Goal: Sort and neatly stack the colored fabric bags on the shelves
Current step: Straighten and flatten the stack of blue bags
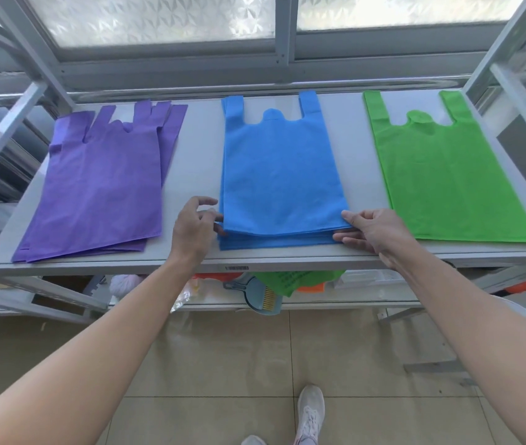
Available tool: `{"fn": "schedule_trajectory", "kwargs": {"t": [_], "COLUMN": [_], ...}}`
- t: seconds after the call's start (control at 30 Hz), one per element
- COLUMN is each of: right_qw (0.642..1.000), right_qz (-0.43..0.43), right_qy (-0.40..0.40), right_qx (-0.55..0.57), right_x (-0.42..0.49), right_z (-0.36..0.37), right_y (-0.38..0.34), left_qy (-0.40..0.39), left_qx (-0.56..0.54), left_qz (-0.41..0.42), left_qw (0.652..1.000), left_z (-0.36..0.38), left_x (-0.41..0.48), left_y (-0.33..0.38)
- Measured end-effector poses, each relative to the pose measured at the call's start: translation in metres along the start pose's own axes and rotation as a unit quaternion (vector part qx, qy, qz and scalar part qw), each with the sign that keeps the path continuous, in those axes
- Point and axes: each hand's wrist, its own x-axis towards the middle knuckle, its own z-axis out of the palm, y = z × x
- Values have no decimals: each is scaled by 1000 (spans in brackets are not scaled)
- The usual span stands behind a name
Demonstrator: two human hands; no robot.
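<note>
Three piles of fabric bags lie flat on the white shelf (197, 149): a fanned purple pile (104, 187) at the left, a blue pile (280, 175) in the middle, a green bag (448, 175) at the right. My left hand (195, 226) is at the blue pile's lower left corner, fingers curled, fingertips touching the edge. My right hand (374, 229) pinches the top blue bag's lower right corner between thumb and fingers. The top blue bag sits a little further back than the ones under it.
Metal shelf posts (496, 59) stand at both sides, with a frosted window behind. A lower shelf holds a dustpan with brush (261, 293), a green bag and other small items. Below me are a tiled floor and my white shoe (311, 412).
</note>
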Motion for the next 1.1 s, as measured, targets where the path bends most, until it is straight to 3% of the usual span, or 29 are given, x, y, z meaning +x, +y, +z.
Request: {"fn": "schedule_trajectory", "kwargs": {"t": [0.2, 0.33, 0.43, 0.77, 0.83, 0.93, 1.03, 1.1], "right_qw": [998, 963, 935, 891, 880, 848, 780, 751], "right_qz": [-18, -106, -137, -180, -190, -237, -348, -391], "right_qy": [-10, 32, 60, 62, 65, 81, 63, 4], "right_qx": [-56, -245, -323, -412, -431, -468, -515, -532], "right_x": [-6, -5, -2, -2, -2, -4, -6, -5], "right_z": [0, 1, 2, 6, 6, 7, 8, 8], "right_y": [-9, -10, -9, -6, -5, -5, -7, -9], "left_qy": [-29, -14, -9, 9, -11, -118, -176, -204], "left_qx": [41, 54, 74, 193, 244, 321, 386, 452], "left_qz": [7, 8, 16, 114, 201, 343, 385, 392], "left_qw": [999, 998, 997, 975, 949, 875, 820, 775], "left_z": [1, 0, -2, 4, 3, 2, 1, 2], "left_x": [11, 12, 10, 7, 9, 13, 17, 23], "left_y": [3, -1, -4, -11, -12, -10, 2, 13]}}
